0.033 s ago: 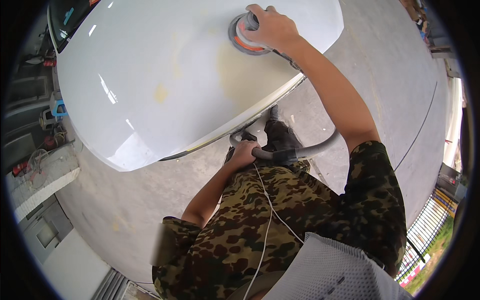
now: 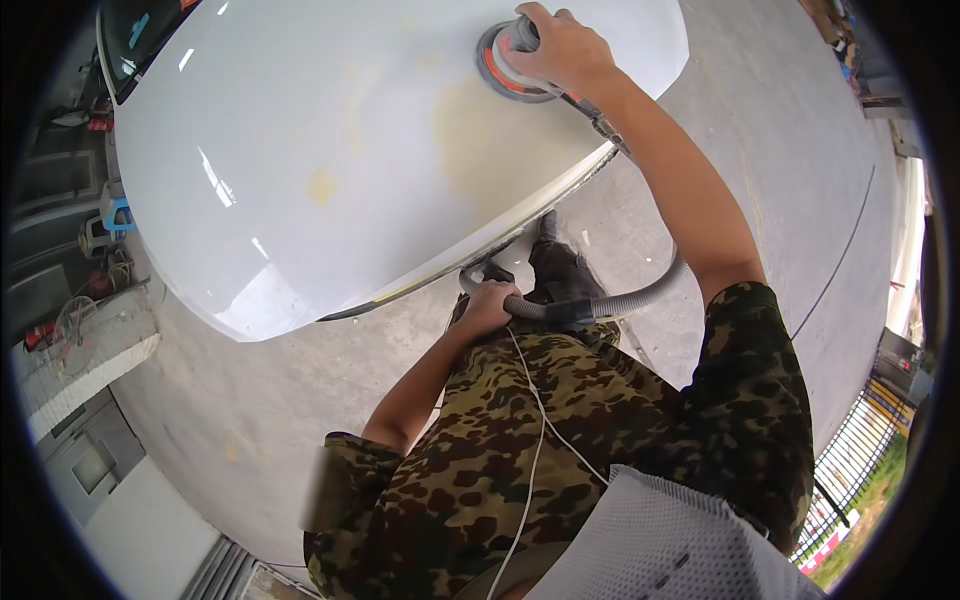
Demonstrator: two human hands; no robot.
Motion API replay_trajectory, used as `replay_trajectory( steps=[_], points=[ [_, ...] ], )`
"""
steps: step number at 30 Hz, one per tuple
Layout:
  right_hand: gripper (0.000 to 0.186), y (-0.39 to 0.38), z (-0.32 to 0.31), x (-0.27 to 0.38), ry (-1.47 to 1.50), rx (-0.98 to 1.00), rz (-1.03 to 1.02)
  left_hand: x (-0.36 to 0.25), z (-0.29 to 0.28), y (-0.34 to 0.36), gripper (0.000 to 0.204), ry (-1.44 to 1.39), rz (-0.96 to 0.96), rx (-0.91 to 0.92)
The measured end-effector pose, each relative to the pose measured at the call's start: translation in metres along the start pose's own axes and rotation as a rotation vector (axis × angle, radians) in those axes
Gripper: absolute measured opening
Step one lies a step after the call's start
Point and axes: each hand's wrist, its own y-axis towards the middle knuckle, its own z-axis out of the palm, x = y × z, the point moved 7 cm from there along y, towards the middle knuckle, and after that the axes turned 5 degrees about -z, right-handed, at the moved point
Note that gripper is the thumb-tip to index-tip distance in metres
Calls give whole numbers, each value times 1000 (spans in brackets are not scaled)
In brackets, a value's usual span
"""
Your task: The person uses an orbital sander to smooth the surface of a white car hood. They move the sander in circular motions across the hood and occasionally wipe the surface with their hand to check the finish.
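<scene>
My right hand is closed on a round grey-and-orange sander, which rests on a large white car panel with yellowish patches toward its middle. A grey corrugated hose loops down beside my right forearm to my waist, where my left hand grips it below the panel's near edge. A thin white cable hangs down the front of my camouflage shirt.
Grey concrete floor surrounds the panel. At the left are a ledge, a blue stool and assorted dark items. A barred fence stands at the lower right, and clutter lies at the upper right.
The sander and my right hand have shifted slightly to the right across the panel. My left hand stays on the hose.
</scene>
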Motion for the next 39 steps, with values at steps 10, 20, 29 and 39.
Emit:
replay_trajectory(
  steps=[10, 20, 29, 39],
  points=[
    [88, -24, -34, -189, -19, -100, 241, 0, 0, -3, 21, -15, 52, 34],
    [67, -65, 17, 59, 9, -54, -257, -10, 13, 1, 25, -15, 29, 41],
    [61, -102, 59, 182, 75, 177, -623, -32, 31, 12, 18, 53, -14, -7],
    [69, -75, 6, -39, 41, -62, -180, -53, 60, 12, 21, 86, -32, 6]
  ],
)
